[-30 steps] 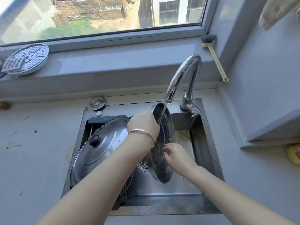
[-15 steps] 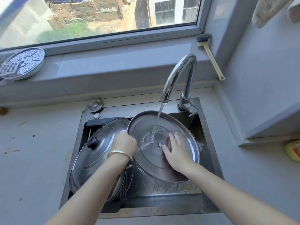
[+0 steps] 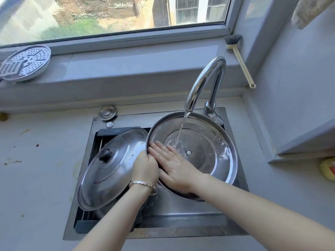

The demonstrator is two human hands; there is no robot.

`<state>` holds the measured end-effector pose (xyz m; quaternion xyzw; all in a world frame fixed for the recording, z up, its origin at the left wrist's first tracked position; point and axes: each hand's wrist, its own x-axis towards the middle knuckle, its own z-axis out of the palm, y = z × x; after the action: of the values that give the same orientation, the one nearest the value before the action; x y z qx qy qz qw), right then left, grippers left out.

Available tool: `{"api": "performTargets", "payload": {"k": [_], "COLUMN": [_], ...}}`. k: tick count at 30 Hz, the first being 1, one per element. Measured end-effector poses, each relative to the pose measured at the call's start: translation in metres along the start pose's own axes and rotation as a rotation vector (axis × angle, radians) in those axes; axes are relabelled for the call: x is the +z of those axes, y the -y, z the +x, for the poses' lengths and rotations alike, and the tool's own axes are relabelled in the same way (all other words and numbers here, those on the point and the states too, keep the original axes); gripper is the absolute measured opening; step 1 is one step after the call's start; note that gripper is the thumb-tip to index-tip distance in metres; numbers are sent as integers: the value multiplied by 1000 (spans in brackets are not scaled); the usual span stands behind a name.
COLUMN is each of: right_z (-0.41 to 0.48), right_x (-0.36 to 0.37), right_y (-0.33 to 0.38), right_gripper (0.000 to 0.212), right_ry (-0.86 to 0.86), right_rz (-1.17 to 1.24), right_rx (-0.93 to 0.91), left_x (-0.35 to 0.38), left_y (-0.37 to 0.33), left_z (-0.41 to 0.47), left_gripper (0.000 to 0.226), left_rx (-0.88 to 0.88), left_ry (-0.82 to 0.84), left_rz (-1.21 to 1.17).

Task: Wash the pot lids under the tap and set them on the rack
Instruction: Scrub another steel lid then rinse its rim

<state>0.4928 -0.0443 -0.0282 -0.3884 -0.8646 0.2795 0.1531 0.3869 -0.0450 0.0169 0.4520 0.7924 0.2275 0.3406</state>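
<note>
Left hand point(image 3: 145, 169) grips lid point(image 3: 213, 156), right hand point(image 3: 175, 169) presses flat.

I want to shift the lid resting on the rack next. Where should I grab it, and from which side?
Probably its black knob, from above and the left: the domed lid lies knob-up on the rack, knob exposed, while the left hand, gripping the wet lid, crowds its right rim.
</note>
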Motion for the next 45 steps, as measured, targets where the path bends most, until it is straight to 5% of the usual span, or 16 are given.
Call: {"api": "performTargets", "payload": {"k": [8,14,20,27,35,45], "right_z": [16,7,13,35,-11,-100], "right_x": [-24,-35,-29,-22,-18,-16], "right_y": [-24,-52,-45,-11,3,-66], "right_gripper": [74,63,65,78,59,56], "right_ry": [-100,-319,-338,-237,144,118], "right_rz": [-248,-176,-178,-139,-171,-392], "right_rx": [156,737,810,332,-226,-224], "left_x": [2,-8,-1,4,-9,-31], "left_y": [0,6,11,7,7,11], "left_z": [-6,-7,-16,-18,2,15], "left_gripper": [25,24,27,32,42,39], "left_rx": [54,25,50,153,156,256], "left_ry": [-20,-192,-216,-181,-274,-321], "left_rz": [-68,-152,-237,-332,-404,-210]}}
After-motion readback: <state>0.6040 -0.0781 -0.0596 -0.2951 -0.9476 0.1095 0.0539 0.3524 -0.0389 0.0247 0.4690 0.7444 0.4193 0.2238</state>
